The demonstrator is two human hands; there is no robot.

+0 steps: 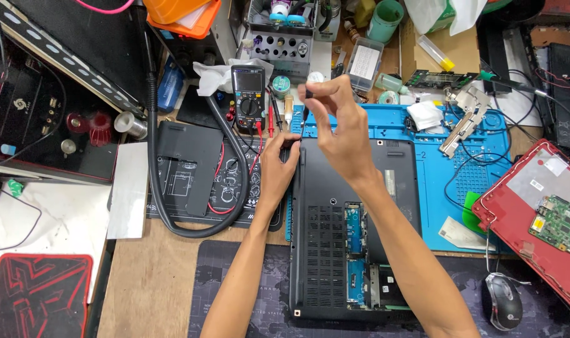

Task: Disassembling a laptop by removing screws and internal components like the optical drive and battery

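Wooden workbench (153, 281) | covered by blue repair mat (435, 188), dark desk mat (235, 275) | overturned black laptop (341, 238) laid on mats | multimeter (248, 97), computer mouse (503, 300), red laptop shell (535, 206) set nearby

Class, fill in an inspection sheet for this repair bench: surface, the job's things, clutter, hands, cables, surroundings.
Surface: wooden bench with a blue mat and a dark desk mat.
Job's things: black laptop lying bottom up, a panel off near its lower edge; screwdriver upright at its top left corner.
Clutter: multimeter, metal hinge, tissue, mouse, red laptop shell with a green board.
Hands: left hand rests on the laptop's corner; right hand pinches the screwdriver.
Cables: thick black cable looping over the bench; red probe leads.
Surroundings: black computer case at left, orange tray, storage boxes at the back.
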